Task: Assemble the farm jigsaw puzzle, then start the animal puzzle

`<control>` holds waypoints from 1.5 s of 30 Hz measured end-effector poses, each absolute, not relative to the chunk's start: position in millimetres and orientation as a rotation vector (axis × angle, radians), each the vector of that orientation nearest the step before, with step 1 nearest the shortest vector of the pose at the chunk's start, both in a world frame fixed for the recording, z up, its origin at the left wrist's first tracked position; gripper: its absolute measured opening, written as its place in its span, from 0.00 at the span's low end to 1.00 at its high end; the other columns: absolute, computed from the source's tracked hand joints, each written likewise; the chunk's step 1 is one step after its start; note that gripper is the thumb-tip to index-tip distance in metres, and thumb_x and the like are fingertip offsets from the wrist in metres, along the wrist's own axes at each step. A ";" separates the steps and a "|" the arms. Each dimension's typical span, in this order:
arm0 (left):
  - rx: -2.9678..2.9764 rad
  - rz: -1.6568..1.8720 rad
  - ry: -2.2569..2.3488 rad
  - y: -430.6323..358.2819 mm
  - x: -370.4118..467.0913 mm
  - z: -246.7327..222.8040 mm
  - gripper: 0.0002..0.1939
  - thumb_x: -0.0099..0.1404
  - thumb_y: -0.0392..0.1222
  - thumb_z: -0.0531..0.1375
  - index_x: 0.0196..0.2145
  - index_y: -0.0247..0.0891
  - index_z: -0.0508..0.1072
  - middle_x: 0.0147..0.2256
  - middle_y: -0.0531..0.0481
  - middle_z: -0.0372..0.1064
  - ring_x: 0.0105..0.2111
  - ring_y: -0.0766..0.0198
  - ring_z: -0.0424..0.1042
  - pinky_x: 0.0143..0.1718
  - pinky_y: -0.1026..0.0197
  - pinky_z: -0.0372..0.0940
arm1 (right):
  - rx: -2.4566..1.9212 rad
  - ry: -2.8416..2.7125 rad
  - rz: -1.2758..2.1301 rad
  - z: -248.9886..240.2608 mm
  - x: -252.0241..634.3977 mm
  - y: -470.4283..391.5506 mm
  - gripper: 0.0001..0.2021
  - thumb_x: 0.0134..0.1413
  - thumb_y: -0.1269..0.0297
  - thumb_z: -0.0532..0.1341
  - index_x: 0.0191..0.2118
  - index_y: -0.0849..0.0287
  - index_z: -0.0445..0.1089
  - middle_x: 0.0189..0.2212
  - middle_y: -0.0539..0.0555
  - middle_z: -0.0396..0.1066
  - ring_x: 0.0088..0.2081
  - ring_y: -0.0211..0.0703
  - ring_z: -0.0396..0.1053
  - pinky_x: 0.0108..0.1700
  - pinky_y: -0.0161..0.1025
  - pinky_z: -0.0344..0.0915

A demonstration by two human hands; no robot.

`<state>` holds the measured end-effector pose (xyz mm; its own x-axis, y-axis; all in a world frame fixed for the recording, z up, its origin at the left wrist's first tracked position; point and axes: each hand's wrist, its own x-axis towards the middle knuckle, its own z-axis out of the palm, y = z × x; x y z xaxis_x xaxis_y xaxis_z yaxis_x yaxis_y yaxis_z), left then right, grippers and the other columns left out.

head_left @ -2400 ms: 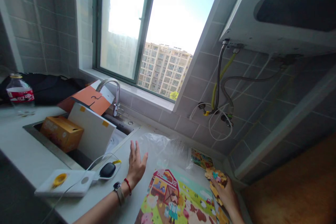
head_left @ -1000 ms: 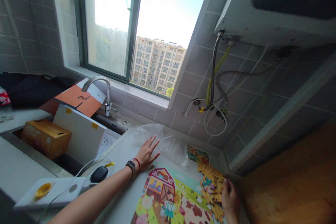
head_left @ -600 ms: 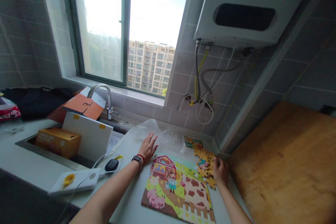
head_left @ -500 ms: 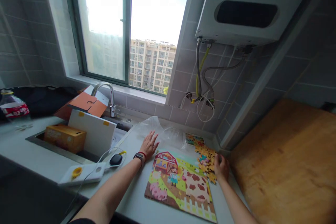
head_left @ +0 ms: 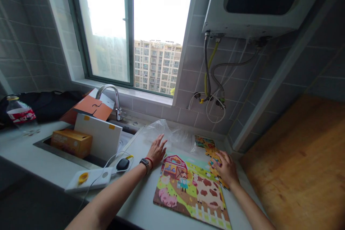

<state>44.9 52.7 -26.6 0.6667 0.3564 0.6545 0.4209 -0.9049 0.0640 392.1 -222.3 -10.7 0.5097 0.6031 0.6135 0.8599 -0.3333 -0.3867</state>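
A farm-picture jigsaw puzzle [head_left: 188,190], with a barn, a cow and pigs, lies flat on the counter. To its right is a heap of loose puzzle pieces [head_left: 211,152], their backs yellow-brown. My right hand [head_left: 225,168] rests over this heap with its fingers spread, covering part of it; no piece shows gripped. Beside the puzzle's upper left corner, my left hand [head_left: 156,151] lies with fingers apart, holding nothing. A clear plastic bag [head_left: 179,138] is just beyond the left hand. Behind the heap lies a small printed picture [head_left: 203,141].
Left of the puzzle, a white power strip [head_left: 88,179] carries a black charger [head_left: 123,164] and a cable. The sink holds an orange-yellow box [head_left: 71,143] and a white board [head_left: 98,138] under the faucet [head_left: 117,102]. A wooden board [head_left: 299,161] leans at the right.
My right hand has moved from the heap's right edge to over the pieces, its fingers spreading. The left hand stays near the puzzle's corner. The view has shifted slightly.
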 end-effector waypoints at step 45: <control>-3.456 -0.930 0.037 -8.0 84.4 13.8 0.15 0.78 0.51 0.62 0.54 0.38 0.76 0.45 0.42 0.80 0.43 0.56 0.80 0.46 0.53 0.76 | -1.432 -0.717 0.876 1.7 286.1 -203.5 0.30 0.49 0.43 0.77 0.51 0.60 0.80 0.35 0.55 0.83 0.33 0.45 0.82 0.39 0.43 0.82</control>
